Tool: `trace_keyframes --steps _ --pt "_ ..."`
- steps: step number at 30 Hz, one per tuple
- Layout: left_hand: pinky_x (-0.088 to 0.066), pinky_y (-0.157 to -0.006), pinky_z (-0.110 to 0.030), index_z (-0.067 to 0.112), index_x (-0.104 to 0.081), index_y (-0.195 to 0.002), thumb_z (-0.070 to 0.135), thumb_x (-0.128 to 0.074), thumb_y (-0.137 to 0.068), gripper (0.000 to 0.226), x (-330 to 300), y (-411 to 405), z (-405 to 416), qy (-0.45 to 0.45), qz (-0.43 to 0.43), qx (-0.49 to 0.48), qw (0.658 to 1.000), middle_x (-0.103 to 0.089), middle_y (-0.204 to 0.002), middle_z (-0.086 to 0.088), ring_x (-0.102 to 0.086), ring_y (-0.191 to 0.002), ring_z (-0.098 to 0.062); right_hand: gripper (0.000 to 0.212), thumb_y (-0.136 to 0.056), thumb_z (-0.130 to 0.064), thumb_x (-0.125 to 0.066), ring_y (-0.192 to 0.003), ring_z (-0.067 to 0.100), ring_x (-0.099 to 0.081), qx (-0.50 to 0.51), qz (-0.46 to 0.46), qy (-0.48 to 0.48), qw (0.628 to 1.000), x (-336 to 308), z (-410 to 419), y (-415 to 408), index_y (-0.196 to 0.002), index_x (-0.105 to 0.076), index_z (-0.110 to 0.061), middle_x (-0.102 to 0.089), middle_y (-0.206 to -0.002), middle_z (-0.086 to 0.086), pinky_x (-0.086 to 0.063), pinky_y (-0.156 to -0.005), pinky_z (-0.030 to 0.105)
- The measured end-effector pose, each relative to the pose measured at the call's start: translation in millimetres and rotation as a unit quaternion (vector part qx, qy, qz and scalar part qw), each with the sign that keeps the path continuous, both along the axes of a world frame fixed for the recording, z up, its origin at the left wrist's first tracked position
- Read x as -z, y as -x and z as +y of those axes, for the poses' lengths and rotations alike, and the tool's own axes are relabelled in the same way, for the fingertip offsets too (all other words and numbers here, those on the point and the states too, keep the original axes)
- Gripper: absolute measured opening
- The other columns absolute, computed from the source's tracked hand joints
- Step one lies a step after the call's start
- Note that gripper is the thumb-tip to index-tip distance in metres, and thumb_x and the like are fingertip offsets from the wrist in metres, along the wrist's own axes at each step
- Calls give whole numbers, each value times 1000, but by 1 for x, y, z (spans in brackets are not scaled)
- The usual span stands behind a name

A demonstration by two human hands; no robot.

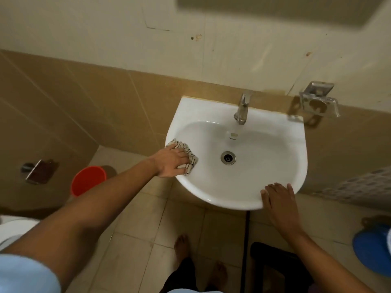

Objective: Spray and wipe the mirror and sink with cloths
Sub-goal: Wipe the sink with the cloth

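sink-wiping step: left hand point(172, 161) presses the patterned cloth point(186, 154) flat-fingered on the washbasin point(275, 144) rim; right hand point(279, 199) rests spread there. next, wipe the bowl.

The sink point(285, 144) is white, the cloth point(187, 150) cream with dark lines. An orange bucket point(87, 182) stands on beige floor tiles point(139, 240).

White sink point(281, 144) fixed to the wall, centre right of frame, basin bare; crumpled pale cloth point(188, 152) with dark line pattern lies on its left rim, centre frame.
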State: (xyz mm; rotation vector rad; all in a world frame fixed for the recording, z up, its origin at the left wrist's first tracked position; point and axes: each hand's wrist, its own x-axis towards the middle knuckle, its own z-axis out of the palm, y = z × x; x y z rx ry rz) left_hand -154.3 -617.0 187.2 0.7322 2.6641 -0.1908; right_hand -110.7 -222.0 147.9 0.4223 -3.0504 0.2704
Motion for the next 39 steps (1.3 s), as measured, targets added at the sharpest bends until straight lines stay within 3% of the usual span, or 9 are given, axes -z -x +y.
trace_keyframes --steps 5,11,15,22,26,30,33,36,39 --pt "12 -118 -49 25 -18 -155 54 -24 -100 63 0 56 -5 144 -4 19 989 -11 -164 2 0 -152 -19 57 -100 -39 -22 -122 26 -54 38 -35 -13 999 6 -4 8 -111 -68 -8 -69 -115 7 -20 -116 45" --pt "9 -119 -53 24 -13 -156 55 -19 -99 66 15 86 -2 192 47 66 978 -7 -165 1 2 -152 -19 57 -101 -39 -20 -130 25 -47 67 -48 -21 996 3 -11 8 -122 -63 -8 -64 -126 8 -16 -118 43" --pt "6 -120 -53 22 -15 -156 55 -22 -100 65 19 80 -1 190 44 73 978 -10 -165 0 0 -152 -21 57 -101 -42 -23 -135 26 -42 69 -61 -21 995 -3 -14 10 -128 -59 -7 -59 -133 10 -15 -119 42" --pt "4 -119 -58 22 -12 -156 52 -21 -100 64 24 31 41 123 -104 -42 986 -5 -165 -2 2 -152 -24 61 -97 -43 -26 -140 32 -33 75 -92 -23 993 -13 7 40 -136 -49 -2 -48 -143 16 -26 -116 49" --pt "6 -118 -59 22 -7 -156 51 -19 -100 64 26 6 76 75 -169 -117 976 2 -165 -3 5 -152 -26 48 -100 -26 -42 -144 34 -24 67 -111 -20 991 -18 27 60 -140 -42 0 -39 -149 19 -18 -119 49" --pt "3 -119 -59 21 -5 -157 54 -21 -100 67 32 -9 127 15 -230 -169 958 6 -165 -5 6 -151 -29 48 -101 -21 -38 -146 35 -20 39 -120 -22 992 -18 44 67 -142 -38 4 -32 -153 22 -12 -120 44" --pt "-13 -121 -51 18 -15 -156 57 -22 -99 70 31 -10 174 -28 -247 -184 951 -8 -164 -9 -8 -151 -31 49 -101 -17 -38 -147 34 -19 12 -110 -12 994 -15 56 72 -144 -35 5 -28 -155 21 -11 -120 41" --pt "-34 -109 -41 8 -49 -139 51 -27 -101 61 24 -7 220 -70 -207 -214 952 -45 -148 -14 -43 -135 -31 51 -101 -19 -38 -149 30 -14 -3 -93 -9 996 -14 66 80 -147 -31 2 -22 -158 18 -7 -120 37" --pt "-39 -104 -40 3 -60 -125 42 -27 -103 55 19 0 264 -99 -195 -244 945 -57 -137 -14 -51 -126 -30 51 -103 -20 -35 -150 28 -9 -20 -88 2 996 -14 73 85 -148 -27 1 -18 -160 17 -3 -119 34"
